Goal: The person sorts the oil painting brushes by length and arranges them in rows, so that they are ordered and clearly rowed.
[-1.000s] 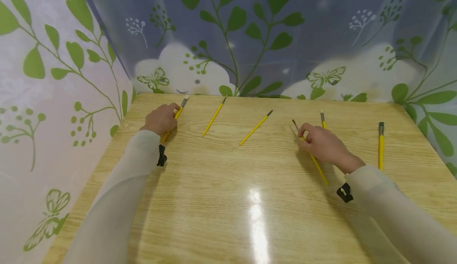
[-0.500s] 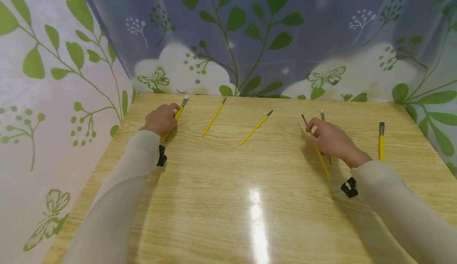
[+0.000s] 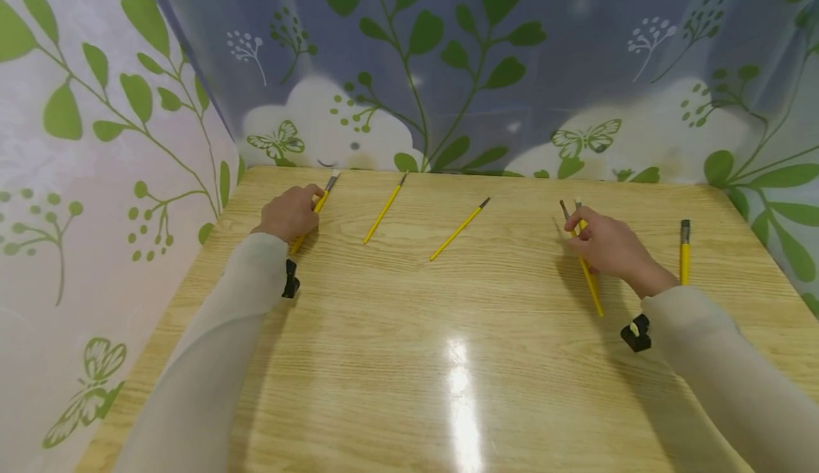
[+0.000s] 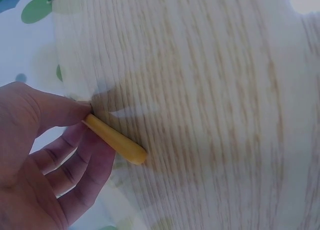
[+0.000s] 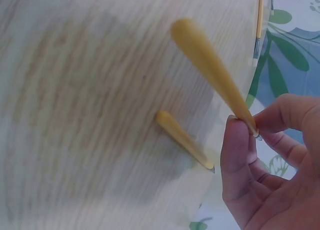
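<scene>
One thin brush [image 5: 212, 73] is pinched by the right hand [image 3: 608, 247], above another brush [image 5: 182, 140], toward the right edge of the counter [image 3: 384, 331]. Farther, the left hand [image 3: 288, 213] pinches a pale-tipped brush [image 3: 330, 183] near the far left corner. Slim brush [image 3: 386, 210] lies near far edge.

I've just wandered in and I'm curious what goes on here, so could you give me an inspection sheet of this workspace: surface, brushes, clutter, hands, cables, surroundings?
Surface: wood-grain table with a glare streak.
Brushes: six, yellow-handled. Left-held brush; right-held brush; nearby brush, lying by the right hand; left-middle brush and right-middle brush, lying between the hands; far-right brush, partly behind the right sleeve.
Clutter: nothing seen.
Hands: left hand and right hand each pinch one brush.
Cables: nothing seen.
Surroundings: backdrop printed with leaves and butterflies.
</scene>
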{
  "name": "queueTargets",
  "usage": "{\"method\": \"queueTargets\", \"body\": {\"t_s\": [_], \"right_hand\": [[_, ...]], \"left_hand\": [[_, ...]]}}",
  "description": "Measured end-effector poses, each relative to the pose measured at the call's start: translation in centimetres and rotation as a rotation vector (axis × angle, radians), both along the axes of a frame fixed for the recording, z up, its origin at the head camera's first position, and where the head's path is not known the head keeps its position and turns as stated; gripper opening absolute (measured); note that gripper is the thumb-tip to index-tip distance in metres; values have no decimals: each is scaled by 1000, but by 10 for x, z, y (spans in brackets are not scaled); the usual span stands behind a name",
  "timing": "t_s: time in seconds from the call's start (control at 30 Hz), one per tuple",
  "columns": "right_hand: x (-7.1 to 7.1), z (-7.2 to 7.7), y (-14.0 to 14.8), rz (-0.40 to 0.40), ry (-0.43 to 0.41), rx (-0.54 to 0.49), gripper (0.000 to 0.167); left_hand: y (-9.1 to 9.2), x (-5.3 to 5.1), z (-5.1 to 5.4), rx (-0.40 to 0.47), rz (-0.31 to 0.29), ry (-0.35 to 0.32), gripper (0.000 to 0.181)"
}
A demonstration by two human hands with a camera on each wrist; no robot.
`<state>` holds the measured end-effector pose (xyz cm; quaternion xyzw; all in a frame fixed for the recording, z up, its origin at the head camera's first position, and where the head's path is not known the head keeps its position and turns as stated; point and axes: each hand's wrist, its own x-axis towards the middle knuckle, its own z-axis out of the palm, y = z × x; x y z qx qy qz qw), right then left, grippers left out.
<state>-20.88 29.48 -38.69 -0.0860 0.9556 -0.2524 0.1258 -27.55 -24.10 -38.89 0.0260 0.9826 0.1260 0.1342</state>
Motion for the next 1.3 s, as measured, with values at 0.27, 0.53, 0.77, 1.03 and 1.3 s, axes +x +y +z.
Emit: {"method": "queueTargets", "body": {"t_s": [0.27, 0.53, 0.77, 1.03, 1.3], "right_hand": [[0, -6, 6, -8, 13, 0, 31], [-2, -5, 8, -34, 2, 8, 33], [-1, -6, 10, -50, -5, 15, 34], [0, -2, 18, -75, -36, -11, 39], [-4, -1, 24, -86, -20, 8, 37]], "left_hand": [[-1, -2, -3, -4, -8, 5, 59], [-4, -5, -7, 1, -3, 15, 59], [-3, -4, -5, 2, -3, 13, 59], [-3, -4, -5, 3, -2, 19, 59], [-2, -3, -4, 3, 0, 15, 60]]}}
